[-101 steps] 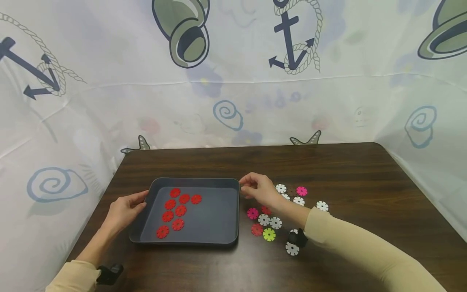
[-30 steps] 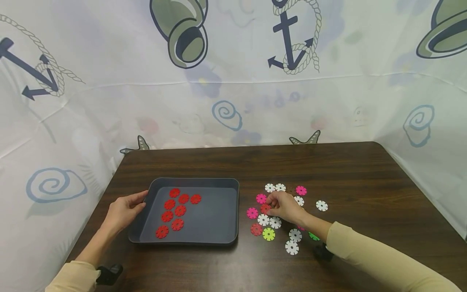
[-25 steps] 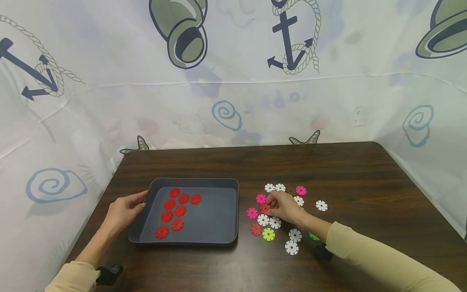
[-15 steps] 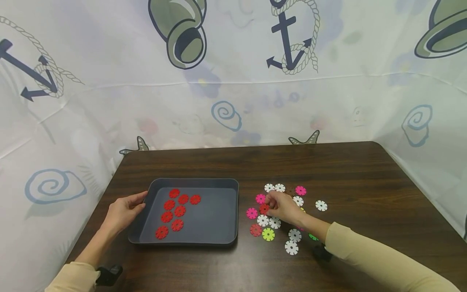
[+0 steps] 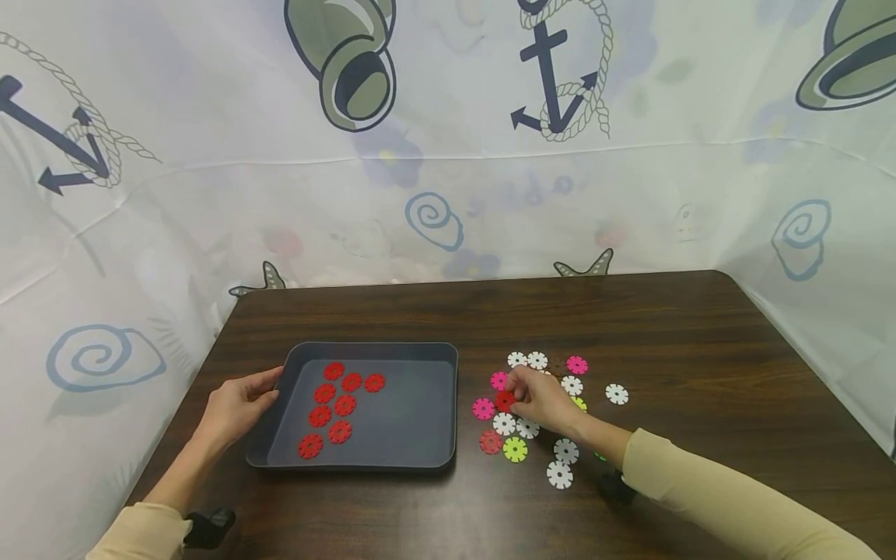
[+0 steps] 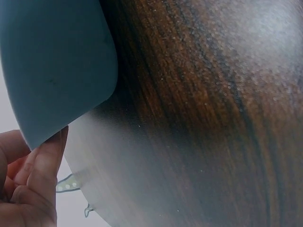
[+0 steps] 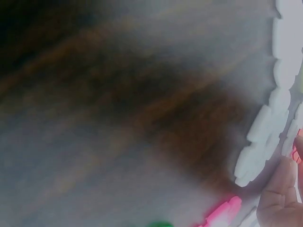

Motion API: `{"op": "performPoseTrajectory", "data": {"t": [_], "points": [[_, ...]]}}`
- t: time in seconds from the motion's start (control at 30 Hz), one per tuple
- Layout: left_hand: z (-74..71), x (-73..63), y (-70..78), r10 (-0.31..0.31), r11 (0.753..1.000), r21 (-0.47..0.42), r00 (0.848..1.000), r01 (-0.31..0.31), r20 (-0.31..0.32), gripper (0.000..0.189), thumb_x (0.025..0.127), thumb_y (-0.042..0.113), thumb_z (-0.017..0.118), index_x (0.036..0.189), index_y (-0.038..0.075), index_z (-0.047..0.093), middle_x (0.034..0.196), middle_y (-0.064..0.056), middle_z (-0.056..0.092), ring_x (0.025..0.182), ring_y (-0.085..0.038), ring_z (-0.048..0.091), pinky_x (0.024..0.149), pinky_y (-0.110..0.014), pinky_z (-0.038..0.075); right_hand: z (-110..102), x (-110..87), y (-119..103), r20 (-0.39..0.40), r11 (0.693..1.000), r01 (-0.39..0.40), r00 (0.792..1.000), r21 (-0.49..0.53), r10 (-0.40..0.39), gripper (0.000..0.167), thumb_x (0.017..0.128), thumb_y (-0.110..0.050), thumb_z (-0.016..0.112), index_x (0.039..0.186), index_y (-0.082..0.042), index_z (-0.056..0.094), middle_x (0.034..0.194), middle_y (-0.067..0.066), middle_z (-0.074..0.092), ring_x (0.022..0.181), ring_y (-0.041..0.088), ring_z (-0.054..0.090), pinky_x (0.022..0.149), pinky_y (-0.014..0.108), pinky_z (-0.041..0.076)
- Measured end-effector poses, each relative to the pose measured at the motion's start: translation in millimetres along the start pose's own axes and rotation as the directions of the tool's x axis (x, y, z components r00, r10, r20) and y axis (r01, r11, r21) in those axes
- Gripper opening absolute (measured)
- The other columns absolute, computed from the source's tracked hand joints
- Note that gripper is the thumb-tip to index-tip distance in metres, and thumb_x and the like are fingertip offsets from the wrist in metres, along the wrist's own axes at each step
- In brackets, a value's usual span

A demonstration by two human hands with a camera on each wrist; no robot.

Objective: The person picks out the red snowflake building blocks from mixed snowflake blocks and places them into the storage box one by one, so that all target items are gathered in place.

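My left hand (image 5: 236, 406) grips the left rim of a dark grey rectangular tray (image 5: 413, 408); in the left wrist view its thumb and fingers pinch the edge of the tray (image 6: 57, 71). Several red notched discs (image 5: 345, 404) lie flat in the tray's left half. To the right of the tray, my right hand (image 5: 549, 403) pinches a red notched disc (image 5: 504, 401) at its right side, low over the scattered discs. The right wrist view catches only part of this hand (image 7: 279, 201) at its right edge, next to a sliver of red disc (image 7: 297, 153).
Around the right hand lie loose discs: white (image 5: 560, 474), pink (image 5: 483, 408), yellow-green (image 5: 515, 449) and another red disc (image 5: 491, 442). One white disc (image 5: 617, 394) sits apart to the right. All rest on a dark wooden table (image 5: 665, 327) before a patterned cloth (image 5: 476, 218).
My right hand has moved from the tray's right rim to the loose discs and taken hold of a red one, shifting it slightly left. The left hand stays at the rim.
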State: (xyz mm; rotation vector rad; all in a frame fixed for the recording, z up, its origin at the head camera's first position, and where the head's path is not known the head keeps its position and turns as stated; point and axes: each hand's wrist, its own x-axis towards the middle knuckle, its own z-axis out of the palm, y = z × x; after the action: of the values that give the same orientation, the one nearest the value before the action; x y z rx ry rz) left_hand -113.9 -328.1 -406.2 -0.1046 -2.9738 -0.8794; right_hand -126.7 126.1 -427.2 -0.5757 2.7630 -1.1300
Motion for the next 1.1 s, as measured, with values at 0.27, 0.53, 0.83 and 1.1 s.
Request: {"op": "performPoseTrajectory", "data": {"t": [0.27, 0.53, 0.83, 1.1], "points": [[-1.0, -0.9, 1.6, 0.003, 1.0, -0.002, 1.0, -0.003, 0.005, 0.042, 0.088, 0.007, 0.062, 0.128, -0.003, 0.054, 0.118, -0.027, 0.06, 0.1, -0.039, 0.064, 0.077, -0.048, 0.051, 2.0, -0.1, 0.2, 0.001, 1.0, -0.015, 1.0, 0.013, 0.015, 0.022, 0.075, 0.007, 0.069, 0.091, -0.005, 0.058, 0.073, 0.0, 0.056, 0.065, 0.01, 0.049, 0.056, 0.021, 0.042], [-1.1, -0.3, 2.0, -0.003, 1.0, -0.003, 1.0, 0.003, 0.009, 0.043, 0.088, 0.008, 0.062, 0.129, -0.003, 0.054, 0.118, -0.027, 0.06, 0.101, -0.04, 0.063, 0.077, -0.049, 0.051, 2.3, 1.3, -1.9, 0.015, 0.999, -0.02, 1.0, 0.044, 0.02, 0.022, 0.077, 0.007, 0.069, 0.09, -0.006, 0.058, 0.074, 0.001, 0.056, 0.065, 0.012, 0.049, 0.056, 0.021, 0.044], [-2.0, -0.7, 3.6, -0.018, 1.0, 0.001, 1.0, 0.018, 0.024, 0.043, 0.089, 0.008, 0.061, 0.129, -0.004, 0.053, 0.12, -0.028, 0.058, 0.105, -0.042, 0.06, 0.081, -0.051, 0.05, 0.0, 1.7, -3.6, 0.009, 0.996, -0.027, 1.0, 0.079, 0.027, 0.017, 0.078, 0.008, 0.066, 0.088, -0.004, 0.058, 0.07, 0.001, 0.056, 0.062, 0.011, 0.049, 0.054, 0.021, 0.042], [-2.0, -0.4, 3.1, -0.018, 1.0, 0.0, 1.0, 0.018, 0.023, 0.043, 0.088, 0.008, 0.061, 0.129, -0.003, 0.054, 0.12, -0.028, 0.059, 0.103, -0.041, 0.062, 0.079, -0.05, 0.05, -2.0, 1.3, -2.9, 0.021, 0.992, -0.039, 0.999, 0.121, 0.037, 0.014, 0.079, 0.006, 0.064, 0.087, -0.004, 0.059, 0.069, 0.001, 0.056, 0.061, 0.011, 0.05, 0.054, 0.022, 0.042]]}}
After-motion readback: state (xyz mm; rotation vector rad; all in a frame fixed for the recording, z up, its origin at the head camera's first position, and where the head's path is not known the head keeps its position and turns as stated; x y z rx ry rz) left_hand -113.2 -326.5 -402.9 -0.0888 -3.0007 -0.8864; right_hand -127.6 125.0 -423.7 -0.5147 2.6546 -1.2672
